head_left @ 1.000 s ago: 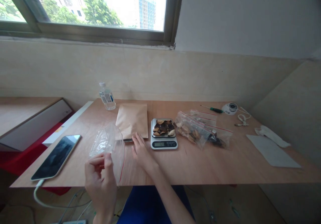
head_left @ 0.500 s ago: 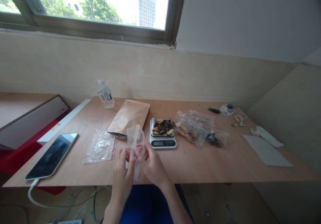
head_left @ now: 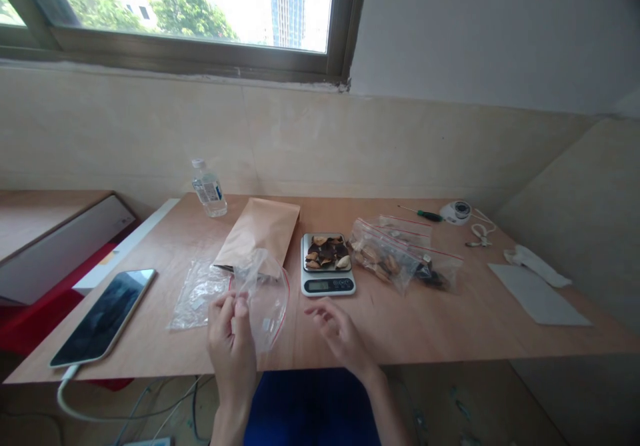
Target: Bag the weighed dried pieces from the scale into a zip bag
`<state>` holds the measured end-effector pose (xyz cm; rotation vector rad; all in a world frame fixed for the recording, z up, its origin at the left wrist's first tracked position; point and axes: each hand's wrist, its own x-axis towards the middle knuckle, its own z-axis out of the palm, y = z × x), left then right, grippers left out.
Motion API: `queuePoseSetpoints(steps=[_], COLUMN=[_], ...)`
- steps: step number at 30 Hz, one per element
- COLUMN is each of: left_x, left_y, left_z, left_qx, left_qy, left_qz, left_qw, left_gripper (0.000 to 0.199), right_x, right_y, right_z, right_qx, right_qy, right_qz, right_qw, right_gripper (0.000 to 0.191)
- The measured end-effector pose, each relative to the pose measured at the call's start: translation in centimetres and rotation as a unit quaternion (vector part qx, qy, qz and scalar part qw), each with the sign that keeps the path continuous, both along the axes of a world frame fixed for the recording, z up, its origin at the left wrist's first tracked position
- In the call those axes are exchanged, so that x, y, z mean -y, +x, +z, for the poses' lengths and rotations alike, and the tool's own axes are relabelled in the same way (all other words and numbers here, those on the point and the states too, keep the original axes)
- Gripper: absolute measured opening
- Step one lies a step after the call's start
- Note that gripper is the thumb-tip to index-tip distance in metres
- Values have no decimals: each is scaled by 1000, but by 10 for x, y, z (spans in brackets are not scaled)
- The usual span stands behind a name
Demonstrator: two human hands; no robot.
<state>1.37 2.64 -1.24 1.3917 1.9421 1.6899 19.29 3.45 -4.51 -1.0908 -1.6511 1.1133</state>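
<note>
Clear zip bag point(head_left: 266, 303) pinched by left hand point(head_left: 230, 336); right hand point(head_left: 340, 331) apart, near table's edge point(head_left: 440, 358).

Bag point(head_left: 267, 306) partly hidden by left hand point(head_left: 231, 346), scale readout point(head_left: 318, 285) too small to read, window point(head_left: 190, 13) cut off by top edge

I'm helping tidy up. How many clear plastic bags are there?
4: one bag in the left hand, one bag flat on the table, and beside the digital scale a bag of shells and a bag of dark pieces. That pile may hide another.
</note>
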Motion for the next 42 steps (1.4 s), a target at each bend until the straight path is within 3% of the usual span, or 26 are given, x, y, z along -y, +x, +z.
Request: queuePoseSetpoints(steps=[3, 7, 12, 17, 22, 28, 42], left_x=[-2, -6, -23, -36, -34, -29, -28], left_y=[1, 11, 31, 43, 47, 49, 52], left_z=[6, 10, 2, 0, 2, -3, -5], left_qx=[-11, 4, 36, 91, 137, 158, 79], left_qy=[23, 49, -1, -66, -103, -104, -125], left_qz=[15, 13, -49, -42, -19, -62, -58], left_qw=[1000, 999, 998, 993, 985, 980, 987], left_gripper=[28, 28, 32, 43, 46, 42, 39], right_x=[-13, -44, -82, -104, -116, -120, -118], right_y=[9, 21, 43, 58, 66, 70, 73], right_z=[-3, -13, -23, -29, -33, -35, -15], right_qx=[50, 163, 286, 328, 352, 300, 290], right_qy=[99, 197, 198, 183, 195, 221, 226], right_qz=[-129, -243, -185, -134, -129, -103, -99], right_qw=[985, 936, 919, 917, 907, 922, 924], right_gripper=[24, 25, 47, 54, 42, 29, 23])
